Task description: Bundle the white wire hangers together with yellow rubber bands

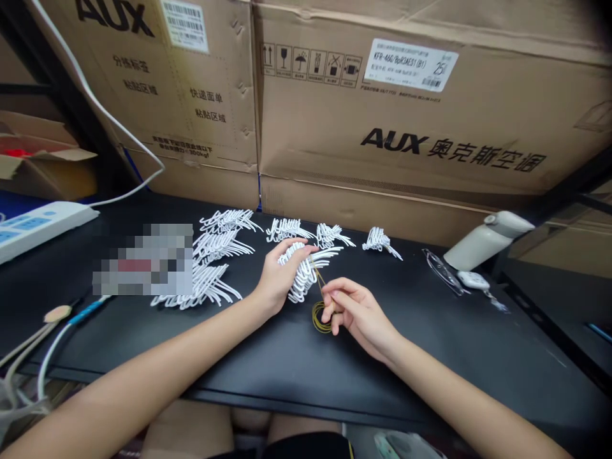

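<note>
1. Bundle of white hooks (303, 282), one: at the middle of the black bench (268, 370), in my grip.
2. Left hand (280, 275): mine, curled around that bundle, thumb across its far part.
3. Right hand (358, 313): mine, thumb and fingertips pinched together on a yellowish band (320, 276), which I had drawn taut between them and the bundle.
4. Coil of yellowish bands (317, 319), one: just beside my right fingers; whether it lay on the bench or hung from them, I could not tell.
5. Groups of similar hooks, six: three to the left, stacked near to far (206, 287), three in a far row (287, 229).
6. White bottle (471, 243), eyeglasses (442, 273): far right.
7. Power strip (45, 231): far left.
</note>
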A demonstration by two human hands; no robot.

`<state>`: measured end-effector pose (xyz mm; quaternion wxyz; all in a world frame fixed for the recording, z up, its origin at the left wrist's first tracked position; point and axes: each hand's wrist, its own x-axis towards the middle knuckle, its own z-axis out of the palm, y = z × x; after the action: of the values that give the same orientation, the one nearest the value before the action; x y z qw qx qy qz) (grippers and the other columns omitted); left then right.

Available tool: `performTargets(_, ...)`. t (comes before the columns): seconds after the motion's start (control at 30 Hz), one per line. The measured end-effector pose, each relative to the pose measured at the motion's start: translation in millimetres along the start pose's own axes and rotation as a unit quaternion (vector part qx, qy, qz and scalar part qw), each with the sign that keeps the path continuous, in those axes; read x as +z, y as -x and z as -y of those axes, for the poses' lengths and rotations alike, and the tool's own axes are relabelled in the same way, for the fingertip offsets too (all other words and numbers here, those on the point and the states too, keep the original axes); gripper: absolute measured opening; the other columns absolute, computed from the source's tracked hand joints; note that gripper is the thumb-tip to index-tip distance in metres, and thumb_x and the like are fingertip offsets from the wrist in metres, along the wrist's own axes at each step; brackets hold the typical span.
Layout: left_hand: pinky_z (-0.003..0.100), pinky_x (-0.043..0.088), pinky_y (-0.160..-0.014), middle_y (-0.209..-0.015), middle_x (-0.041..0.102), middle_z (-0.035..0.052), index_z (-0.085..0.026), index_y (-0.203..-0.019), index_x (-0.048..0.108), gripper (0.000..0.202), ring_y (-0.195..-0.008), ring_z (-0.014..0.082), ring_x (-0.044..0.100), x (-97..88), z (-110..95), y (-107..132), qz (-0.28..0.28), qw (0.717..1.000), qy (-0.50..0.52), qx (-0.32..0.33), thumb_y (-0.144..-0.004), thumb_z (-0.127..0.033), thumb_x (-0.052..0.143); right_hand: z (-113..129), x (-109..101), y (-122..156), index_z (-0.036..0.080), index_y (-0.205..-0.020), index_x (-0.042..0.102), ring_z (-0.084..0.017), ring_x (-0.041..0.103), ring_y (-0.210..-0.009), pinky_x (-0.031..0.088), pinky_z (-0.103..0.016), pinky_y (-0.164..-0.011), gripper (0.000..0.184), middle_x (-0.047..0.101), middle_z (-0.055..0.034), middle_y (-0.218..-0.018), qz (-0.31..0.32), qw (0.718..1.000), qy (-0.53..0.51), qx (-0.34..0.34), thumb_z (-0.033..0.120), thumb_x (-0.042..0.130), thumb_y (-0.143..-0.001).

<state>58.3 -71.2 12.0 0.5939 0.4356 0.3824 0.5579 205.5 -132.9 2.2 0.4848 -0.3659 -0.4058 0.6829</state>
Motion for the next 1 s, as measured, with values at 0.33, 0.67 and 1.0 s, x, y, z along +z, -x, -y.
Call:
performTargets(0.33, 0.023, 0.052, -0.056, -0.085, 0.072, 0.0070, -0.014, -0.091, 0.062, 0.029, -0.063, 0.0146, 0.066, 5.4, -4, 1, -0.026, 0.996, 0.046, -0.077, -0.068, -0.028, 0.072, -12, -2, -3, 0.013, -0.094, 0.065, -0.006, 0.044, -0.037, 0.041, -0.019, -0.033, 0.032, 0.051, 0.0053, -0.054, -0.127, 0.975, 0.153, -0.102, 0.036, 0.071, -0.072)
performTargets(0.67, 0.023, 0.052, -0.053, -0.086, 0.071, 0.0057, -0.014, -0.089, 0.062, 0.022, -0.060, 0.0126, 0.064, 4.2, 0, 3, 0.029, 0.986, 0.061, -0.154, -0.073, -0.027, 0.069, -8, -15, 0, 0.019, -0.085, 0.067, -0.013, 0.054, -0.066, 0.047, -0.025, -0.052, 0.012, 0.057, -0.0071, -0.086, -0.043, 0.803, 0.502, -0.319, 0.019, 0.055, -0.085)
performTargets(1.0, 0.019, 0.048, -0.044, -0.066, 0.066, 0.0014, -0.015, -0.090, 0.062, 0.021, -0.052, 0.0122, 0.062, 1.0, -1, -2, 0.010, 0.980, 0.073, -0.187, -0.072, -0.026, 0.068, 6, -6, 7, 0.018, -0.104, 0.055, -0.022, 0.058, -0.098, 0.053, -0.038, -0.082, 0.023, 0.063, -0.0087, -0.090, 0.124, 0.642, 0.594, -0.469, 0.006, 0.044, -0.088)
